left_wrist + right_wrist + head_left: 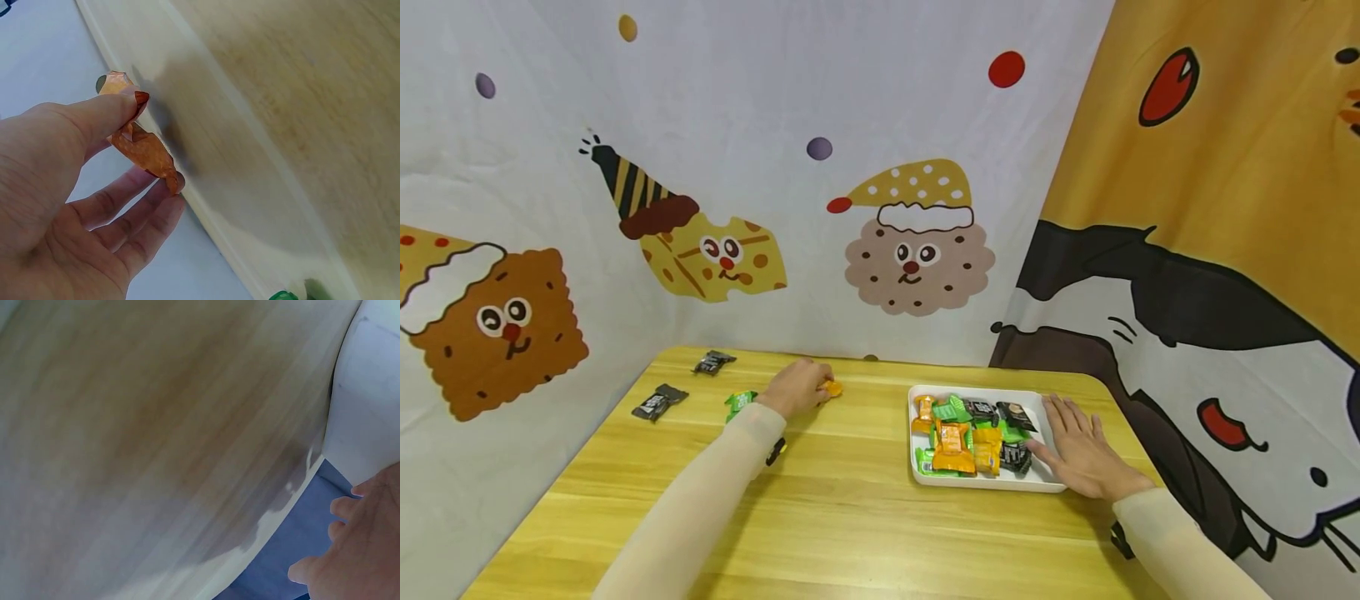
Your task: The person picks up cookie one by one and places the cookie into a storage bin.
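My left hand [795, 388] pinches a small orange-wrapped snack [147, 152] near the back edge of the table, thumb on one side and fingertips on the other. Just left of that wrist lies a green-wrapped snack [741, 402], partly covered by the hand and sleeve in the head view. With fingers spread and straight, my right hand [1086, 446] rests at the right side of a white tray [992, 483], thumb over its rim. Orange, green, yellow and black wrapped snacks [953, 446] are heaped inside, mostly toward the left and middle.
Two black-wrapped snacks lie at the far left of the wooden table [850, 533], one nearer [659, 402] and one by the back edge [713, 362]. A printed cloth [820, 317] with cartoon figures hangs behind the table and along its sides.
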`<action>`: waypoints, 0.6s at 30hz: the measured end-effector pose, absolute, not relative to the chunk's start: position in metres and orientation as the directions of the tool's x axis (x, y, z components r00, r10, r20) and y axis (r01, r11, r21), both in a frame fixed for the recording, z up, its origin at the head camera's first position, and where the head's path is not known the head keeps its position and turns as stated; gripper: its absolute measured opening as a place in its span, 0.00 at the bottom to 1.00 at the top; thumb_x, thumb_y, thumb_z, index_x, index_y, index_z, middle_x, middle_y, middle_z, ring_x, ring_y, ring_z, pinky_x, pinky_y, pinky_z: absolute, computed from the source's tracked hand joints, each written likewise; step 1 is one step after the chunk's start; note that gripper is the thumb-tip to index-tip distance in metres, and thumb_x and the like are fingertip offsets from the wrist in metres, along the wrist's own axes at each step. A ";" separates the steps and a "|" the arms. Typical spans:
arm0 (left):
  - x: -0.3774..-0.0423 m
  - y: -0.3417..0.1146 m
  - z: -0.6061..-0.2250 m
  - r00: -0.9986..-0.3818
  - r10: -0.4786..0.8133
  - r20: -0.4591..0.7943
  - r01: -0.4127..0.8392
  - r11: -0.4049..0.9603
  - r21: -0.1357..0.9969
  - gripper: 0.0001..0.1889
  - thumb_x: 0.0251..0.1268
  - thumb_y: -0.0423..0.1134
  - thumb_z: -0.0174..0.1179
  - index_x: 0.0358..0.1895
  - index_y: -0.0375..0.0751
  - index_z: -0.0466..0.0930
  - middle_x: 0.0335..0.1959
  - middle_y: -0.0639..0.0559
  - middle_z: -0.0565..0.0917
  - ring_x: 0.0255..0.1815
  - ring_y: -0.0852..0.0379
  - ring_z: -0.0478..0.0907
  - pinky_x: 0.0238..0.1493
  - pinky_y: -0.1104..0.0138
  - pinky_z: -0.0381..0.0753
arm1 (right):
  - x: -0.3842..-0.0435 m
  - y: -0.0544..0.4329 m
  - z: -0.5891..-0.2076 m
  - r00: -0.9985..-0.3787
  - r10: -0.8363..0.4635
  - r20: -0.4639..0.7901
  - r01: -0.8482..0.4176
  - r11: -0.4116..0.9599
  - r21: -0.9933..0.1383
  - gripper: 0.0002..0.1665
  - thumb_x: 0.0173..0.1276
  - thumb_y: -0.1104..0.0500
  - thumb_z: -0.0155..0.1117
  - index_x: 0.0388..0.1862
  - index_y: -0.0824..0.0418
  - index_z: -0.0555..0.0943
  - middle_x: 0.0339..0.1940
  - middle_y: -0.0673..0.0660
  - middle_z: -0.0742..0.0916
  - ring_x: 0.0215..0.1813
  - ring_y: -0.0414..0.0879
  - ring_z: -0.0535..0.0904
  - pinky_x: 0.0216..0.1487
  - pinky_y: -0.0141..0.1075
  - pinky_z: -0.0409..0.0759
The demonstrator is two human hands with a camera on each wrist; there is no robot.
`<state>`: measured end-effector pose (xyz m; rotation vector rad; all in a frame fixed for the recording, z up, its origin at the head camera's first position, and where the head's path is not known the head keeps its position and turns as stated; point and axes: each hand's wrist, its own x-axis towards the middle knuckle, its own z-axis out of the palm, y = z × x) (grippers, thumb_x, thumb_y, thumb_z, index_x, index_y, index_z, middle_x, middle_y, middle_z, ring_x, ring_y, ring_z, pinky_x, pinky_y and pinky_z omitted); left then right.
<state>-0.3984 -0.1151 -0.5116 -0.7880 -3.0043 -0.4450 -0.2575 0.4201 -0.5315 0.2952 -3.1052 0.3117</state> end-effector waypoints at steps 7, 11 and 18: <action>-0.387 -0.108 -0.499 -0.862 0.497 0.099 0.502 0.813 0.295 0.16 0.84 0.39 0.75 0.66 0.38 0.92 0.61 0.41 0.96 0.59 0.43 0.94 0.66 0.48 0.94 | -0.257 0.420 -0.530 -0.983 -0.182 0.028 -0.184 0.962 -0.204 0.61 0.92 0.29 0.56 0.98 0.70 0.49 0.97 0.78 0.55 0.95 0.83 0.49 0.86 0.90 0.45; -0.385 -0.103 -0.496 -0.856 0.508 0.102 0.514 0.809 0.287 0.16 0.84 0.41 0.75 0.66 0.40 0.93 0.60 0.43 0.96 0.58 0.44 0.93 0.65 0.49 0.94 | -0.258 0.420 -0.531 -0.983 -0.183 0.033 -0.186 0.961 -0.205 0.61 0.92 0.29 0.56 0.98 0.70 0.50 0.98 0.78 0.55 0.95 0.83 0.49 0.86 0.90 0.44; -0.381 -0.094 -0.493 -0.843 0.519 0.138 0.536 0.794 0.287 0.15 0.83 0.42 0.76 0.64 0.40 0.93 0.58 0.44 0.96 0.54 0.45 0.93 0.62 0.50 0.95 | -0.258 0.420 -0.533 -0.982 -0.187 0.036 -0.190 0.960 -0.208 0.61 0.92 0.30 0.56 0.98 0.70 0.50 0.98 0.78 0.55 0.95 0.83 0.49 0.86 0.91 0.44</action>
